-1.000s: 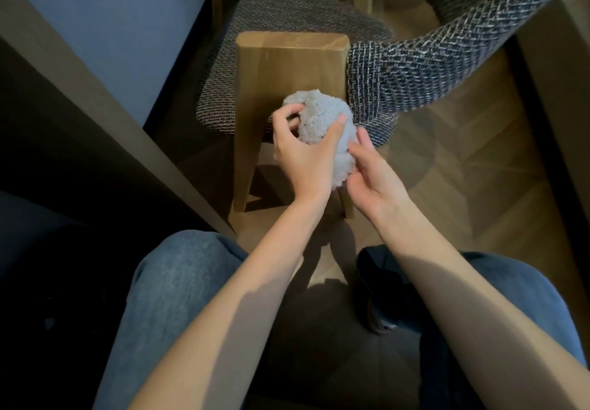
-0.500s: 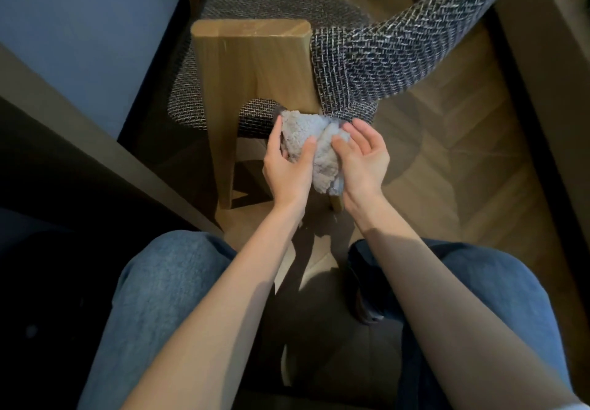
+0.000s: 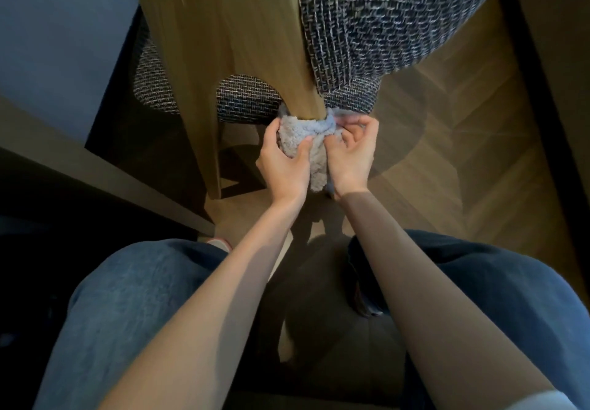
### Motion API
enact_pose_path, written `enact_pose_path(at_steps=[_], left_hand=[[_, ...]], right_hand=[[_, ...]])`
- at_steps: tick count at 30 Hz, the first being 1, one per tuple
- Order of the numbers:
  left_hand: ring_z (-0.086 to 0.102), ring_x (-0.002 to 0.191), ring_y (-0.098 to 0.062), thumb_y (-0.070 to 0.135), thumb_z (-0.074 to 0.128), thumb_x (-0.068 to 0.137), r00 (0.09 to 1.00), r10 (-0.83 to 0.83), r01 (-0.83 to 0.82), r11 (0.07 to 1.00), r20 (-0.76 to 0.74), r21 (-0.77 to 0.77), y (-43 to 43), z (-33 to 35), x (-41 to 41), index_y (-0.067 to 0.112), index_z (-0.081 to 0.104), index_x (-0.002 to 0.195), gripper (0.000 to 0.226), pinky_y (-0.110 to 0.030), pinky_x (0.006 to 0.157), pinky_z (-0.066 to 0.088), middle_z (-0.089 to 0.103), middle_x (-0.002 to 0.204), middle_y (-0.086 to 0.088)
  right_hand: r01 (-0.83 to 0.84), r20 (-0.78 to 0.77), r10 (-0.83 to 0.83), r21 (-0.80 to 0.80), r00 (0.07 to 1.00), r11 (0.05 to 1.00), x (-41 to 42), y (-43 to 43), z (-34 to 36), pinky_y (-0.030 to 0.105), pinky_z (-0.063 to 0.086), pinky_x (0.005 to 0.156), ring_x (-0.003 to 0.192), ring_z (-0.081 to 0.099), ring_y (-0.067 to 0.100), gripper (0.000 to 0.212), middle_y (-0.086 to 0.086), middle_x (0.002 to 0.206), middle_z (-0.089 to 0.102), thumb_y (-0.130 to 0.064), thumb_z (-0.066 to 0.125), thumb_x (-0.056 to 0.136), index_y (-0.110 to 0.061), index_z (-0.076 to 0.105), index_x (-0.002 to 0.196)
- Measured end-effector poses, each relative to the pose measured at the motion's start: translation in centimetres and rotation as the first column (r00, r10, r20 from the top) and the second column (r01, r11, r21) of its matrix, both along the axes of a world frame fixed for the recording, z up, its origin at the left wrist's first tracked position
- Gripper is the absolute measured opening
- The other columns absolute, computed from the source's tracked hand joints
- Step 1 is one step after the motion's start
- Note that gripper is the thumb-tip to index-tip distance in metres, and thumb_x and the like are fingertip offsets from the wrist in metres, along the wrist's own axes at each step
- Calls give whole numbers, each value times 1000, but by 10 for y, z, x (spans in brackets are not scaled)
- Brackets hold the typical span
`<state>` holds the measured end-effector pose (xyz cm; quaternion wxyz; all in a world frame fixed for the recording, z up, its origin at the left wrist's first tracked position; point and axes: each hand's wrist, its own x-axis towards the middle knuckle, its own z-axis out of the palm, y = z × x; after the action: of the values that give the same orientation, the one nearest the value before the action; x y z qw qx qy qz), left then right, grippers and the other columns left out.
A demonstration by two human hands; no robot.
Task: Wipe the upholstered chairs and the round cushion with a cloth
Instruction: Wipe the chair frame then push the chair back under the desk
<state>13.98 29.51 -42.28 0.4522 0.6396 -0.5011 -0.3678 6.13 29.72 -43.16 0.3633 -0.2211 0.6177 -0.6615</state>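
Observation:
A fluffy grey cloth (image 3: pixel 303 141) is wrapped round the lower part of the chair's right wooden leg (image 3: pixel 223 42). My left hand (image 3: pixel 282 163) grips the cloth from the left, thumb across its front. My right hand (image 3: pixel 352 151) holds it from the right with curled fingers. The chair has a dark woven upholstered backrest (image 3: pixel 383 20) and a seat (image 3: pixel 249 100) in the same fabric. The leg below the cloth is hidden by my hands.
A dark table edge (image 3: pixel 95 170) runs diagonally at the left, close to the chair's other leg (image 3: pixel 207 160). A wooden panel (image 3: pixel 558 58) stands at the right. Herringbone wood floor (image 3: pixel 447 154) lies under the chair. My knees in jeans (image 3: pixel 134 298) fill the bottom.
Both hands have slid the cloth down the chair leg, from near the backrest to below the seat. My head has moved closer to the chair.

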Motion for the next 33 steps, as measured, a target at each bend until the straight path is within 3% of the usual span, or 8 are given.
enact_pose_path(at_steps=[5,9,13,24,30,33], left_hand=[[56,120,-19,8,73,81,995,67,-66,998,-74,13,4,-14,-9,5,52,129,53,-37,103,45,60,127,-11],[60,113,-18,11,71,84,994,30,-16,992,-109,127,7,-35,-15,6,52,128,48,-34,99,48,62,123,-9],[56,118,-23,14,69,86,996,-41,58,970,-76,237,3,-60,-20,8,50,132,50,-40,101,47,59,128,-12],[51,124,-25,14,58,94,965,-259,250,849,-47,466,-19,-135,-33,6,39,141,52,-42,102,46,52,135,-13],[54,117,-24,19,54,95,958,-279,267,779,-67,568,-22,-166,-47,13,41,138,45,-37,99,48,55,130,-10],[54,111,-19,23,49,98,935,-353,299,737,-34,606,-25,-175,-46,19,40,139,42,-30,88,47,56,127,-5]], right_hand=[[5,17,-5,19,1000,1000,-8,-5,-17,37,48,95,90,57,16,44,5,92,54,25,47,79,-18,40,87],[-9,43,5,95,999,995,-15,-4,-35,25,49,92,92,58,15,44,7,94,55,24,49,80,-19,42,87],[-46,108,25,197,994,979,-25,-2,-60,29,48,99,105,58,21,42,14,107,57,19,53,84,-21,44,88],[-64,131,13,395,991,916,-47,-10,-134,41,49,99,110,61,27,36,19,113,63,14,50,87,-22,50,87],[-42,75,5,504,997,863,-63,-15,-175,40,50,97,106,63,25,29,13,107,65,8,58,86,-20,51,87],[-65,59,39,549,997,833,-67,-13,-188,31,49,97,105,60,19,24,15,116,63,6,58,87,-12,54,102]])
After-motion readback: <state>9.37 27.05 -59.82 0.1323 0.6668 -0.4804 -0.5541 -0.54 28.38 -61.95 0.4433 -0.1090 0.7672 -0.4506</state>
